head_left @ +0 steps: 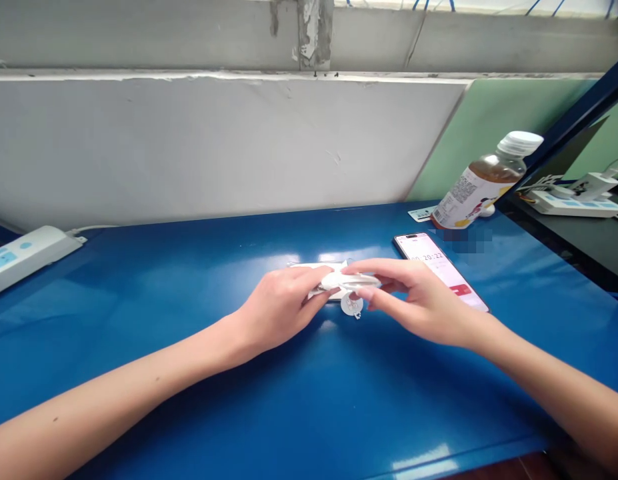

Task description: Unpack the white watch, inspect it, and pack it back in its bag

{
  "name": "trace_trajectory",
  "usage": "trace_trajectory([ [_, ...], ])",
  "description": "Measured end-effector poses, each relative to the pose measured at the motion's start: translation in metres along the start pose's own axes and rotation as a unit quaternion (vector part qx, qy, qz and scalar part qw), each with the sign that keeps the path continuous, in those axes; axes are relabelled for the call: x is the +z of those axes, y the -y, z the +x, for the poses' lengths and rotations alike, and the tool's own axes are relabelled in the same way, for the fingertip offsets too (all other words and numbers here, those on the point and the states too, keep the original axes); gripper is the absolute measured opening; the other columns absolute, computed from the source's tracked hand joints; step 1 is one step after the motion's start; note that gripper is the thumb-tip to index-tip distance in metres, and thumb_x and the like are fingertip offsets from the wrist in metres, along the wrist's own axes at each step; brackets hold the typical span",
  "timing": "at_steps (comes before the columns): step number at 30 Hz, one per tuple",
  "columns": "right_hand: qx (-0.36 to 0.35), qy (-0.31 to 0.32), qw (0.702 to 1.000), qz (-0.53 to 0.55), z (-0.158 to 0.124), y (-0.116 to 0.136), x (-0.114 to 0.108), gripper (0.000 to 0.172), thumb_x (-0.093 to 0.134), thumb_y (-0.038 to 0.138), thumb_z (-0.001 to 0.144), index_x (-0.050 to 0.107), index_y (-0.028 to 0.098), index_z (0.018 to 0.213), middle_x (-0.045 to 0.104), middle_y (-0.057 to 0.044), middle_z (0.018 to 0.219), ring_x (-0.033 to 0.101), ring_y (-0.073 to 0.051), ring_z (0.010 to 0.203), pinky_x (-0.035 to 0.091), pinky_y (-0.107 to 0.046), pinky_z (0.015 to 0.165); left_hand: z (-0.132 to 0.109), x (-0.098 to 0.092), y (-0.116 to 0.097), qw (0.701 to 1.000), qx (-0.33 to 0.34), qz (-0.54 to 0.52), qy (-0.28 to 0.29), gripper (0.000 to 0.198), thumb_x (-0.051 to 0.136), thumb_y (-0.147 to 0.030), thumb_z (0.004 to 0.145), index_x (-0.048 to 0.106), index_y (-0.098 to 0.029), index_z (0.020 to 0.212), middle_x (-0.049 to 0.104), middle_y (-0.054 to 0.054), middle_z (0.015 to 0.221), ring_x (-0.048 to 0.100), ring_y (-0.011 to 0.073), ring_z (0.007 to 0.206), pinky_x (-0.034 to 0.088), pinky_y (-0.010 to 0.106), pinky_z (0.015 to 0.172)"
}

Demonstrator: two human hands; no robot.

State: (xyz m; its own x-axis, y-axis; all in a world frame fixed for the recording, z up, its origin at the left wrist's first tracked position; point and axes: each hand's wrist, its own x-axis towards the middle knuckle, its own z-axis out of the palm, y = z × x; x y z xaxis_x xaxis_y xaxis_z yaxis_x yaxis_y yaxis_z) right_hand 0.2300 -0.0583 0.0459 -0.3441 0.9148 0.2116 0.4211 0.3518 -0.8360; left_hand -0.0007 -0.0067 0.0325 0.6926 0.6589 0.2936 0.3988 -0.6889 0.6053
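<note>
A small white, slim rounded object [345,281] is held just above the desk between my two hands; its exact kind I cannot make out. My left hand [283,300] pinches its left end between thumb and fingers. Around the right end, the thumb and fingers of my right hand [419,297] are closed. Under the hands lies a flat, pale rectangular thing [309,266], mostly hidden. Just below the held object is a round white tag-like piece [352,305] with a printed pattern and a small tab at its lower edge.
On the blue desk [189,413], a phone [446,272] showing a timer lies beside my right hand. Behind it stands a drink bottle [481,183] with a white cap, next to a small card [421,214]. Power strips sit at far left [33,257] and far right [573,202]. A wall [213,147] borders the back.
</note>
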Motion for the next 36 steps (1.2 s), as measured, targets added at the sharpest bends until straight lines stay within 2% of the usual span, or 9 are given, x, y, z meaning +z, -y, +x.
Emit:
trace_trajectory([
  [5, -0.102, -0.083, 0.989, -0.067, -0.008, -0.011, 0.009, 0.027, 0.062, 0.025, 0.095, 0.071, 0.023, 0.120, 0.074, -0.008, 0.121, 0.068, -0.026, 0.114, 0.060, -0.039, 0.095, -0.003, 0.005, 0.007, 0.989, 0.024, 0.146, 0.004, 0.031, 0.049, -0.039, 0.099, 0.073, -0.020, 0.108, 0.076, 0.010, 0.088, 0.069, 0.0251, 0.074, 0.048, 0.035, 0.071],
  [7, -0.143, -0.093, 0.979, -0.111, -0.008, -0.015, 0.009, 0.027, 0.060, 0.022, 0.096, 0.070, 0.022, 0.121, 0.074, -0.009, 0.120, 0.069, -0.025, 0.114, 0.058, -0.039, 0.098, -0.001, 0.006, 0.009, 0.985, 0.051, 0.166, 0.005, 0.032, 0.051, -0.039, 0.099, 0.070, -0.020, 0.115, 0.076, 0.010, 0.097, 0.070, 0.0268, 0.084, 0.049, 0.037, 0.077],
  [10, -0.170, -0.115, 0.965, -0.161, -0.008, -0.025, 0.005, 0.027, 0.059, 0.020, 0.096, 0.070, 0.020, 0.121, 0.074, -0.011, 0.118, 0.071, -0.024, 0.108, 0.059, -0.039, 0.095, 0.002, 0.008, 0.014, 0.979, 0.084, 0.183, 0.009, 0.042, 0.053, -0.043, 0.098, 0.062, -0.015, 0.128, 0.069, 0.015, 0.123, 0.064, 0.0317, 0.110, 0.047, 0.043, 0.096],
  [14, -0.170, -0.126, 0.956, -0.206, -0.007, -0.040, 0.000, 0.026, 0.059, 0.020, 0.096, 0.069, 0.020, 0.121, 0.073, -0.012, 0.118, 0.071, -0.025, 0.108, 0.060, -0.040, 0.094, 0.001, 0.012, 0.024, 0.976, 0.026, 0.215, 0.032, 0.060, 0.048, -0.051, 0.099, 0.051, -0.007, 0.140, 0.050, 0.025, 0.145, 0.043, 0.0411, 0.136, 0.034, 0.056, 0.111],
  [17, -0.173, -0.115, 0.953, -0.220, -0.007, -0.045, -0.001, 0.027, 0.059, 0.022, 0.096, 0.068, 0.021, 0.122, 0.072, -0.012, 0.120, 0.071, -0.025, 0.107, 0.060, -0.040, 0.093, -0.001, 0.014, 0.028, 0.974, -0.011, 0.214, 0.071, 0.062, 0.042, -0.052, 0.101, 0.044, -0.008, 0.145, 0.044, 0.025, 0.151, 0.036, 0.0412, 0.143, 0.030, 0.058, 0.114],
  [23, -0.176, -0.097, 0.953, -0.225, -0.008, -0.042, -0.003, 0.030, 0.061, 0.022, 0.095, 0.068, 0.023, 0.124, 0.072, -0.011, 0.122, 0.072, -0.025, 0.104, 0.061, -0.039, 0.091, -0.003, 0.015, 0.029, 0.982, 0.002, 0.178, 0.067, 0.063, 0.047, -0.057, 0.098, 0.043, -0.015, 0.144, 0.048, 0.020, 0.148, 0.037, 0.0380, 0.142, 0.026, 0.059, 0.117],
  [28, -0.168, -0.101, 0.950, -0.241, -0.007, -0.042, -0.010, 0.026, 0.061, 0.023, 0.095, 0.070, 0.022, 0.120, 0.074, -0.011, 0.117, 0.073, -0.025, 0.102, 0.061, -0.039, 0.090, -0.001, 0.012, 0.032, 0.989, 0.023, 0.140, 0.052, 0.055, 0.053, -0.052, 0.097, 0.047, -0.017, 0.140, 0.054, 0.018, 0.140, 0.045, 0.0342, 0.136, 0.023, 0.060, 0.119],
  [31, -0.165, -0.091, 0.949, -0.253, -0.007, -0.041, -0.021, 0.024, 0.060, 0.023, 0.095, 0.070, 0.021, 0.117, 0.075, -0.011, 0.114, 0.073, -0.025, 0.101, 0.061, -0.039, 0.090, 0.001, 0.008, 0.035, 0.989, 0.031, 0.134, 0.055, 0.057, 0.056, -0.048, 0.096, 0.048, -0.013, 0.140, 0.054, 0.021, 0.136, 0.050, 0.0352, 0.129, 0.029, 0.059, 0.116],
  [36, -0.155, -0.033, 0.952, -0.263, -0.007, -0.042, -0.042, 0.022, 0.062, 0.026, 0.093, 0.073, 0.027, 0.113, 0.076, -0.007, 0.111, 0.074, -0.025, 0.098, 0.062, -0.039, 0.086, 0.004, 0.003, 0.038, 0.992, 0.022, 0.115, 0.057, 0.057, 0.060, -0.043, 0.090, 0.050, -0.014, 0.138, 0.055, 0.020, 0.133, 0.053, 0.0366, 0.121, 0.045, 0.053, 0.104],
])
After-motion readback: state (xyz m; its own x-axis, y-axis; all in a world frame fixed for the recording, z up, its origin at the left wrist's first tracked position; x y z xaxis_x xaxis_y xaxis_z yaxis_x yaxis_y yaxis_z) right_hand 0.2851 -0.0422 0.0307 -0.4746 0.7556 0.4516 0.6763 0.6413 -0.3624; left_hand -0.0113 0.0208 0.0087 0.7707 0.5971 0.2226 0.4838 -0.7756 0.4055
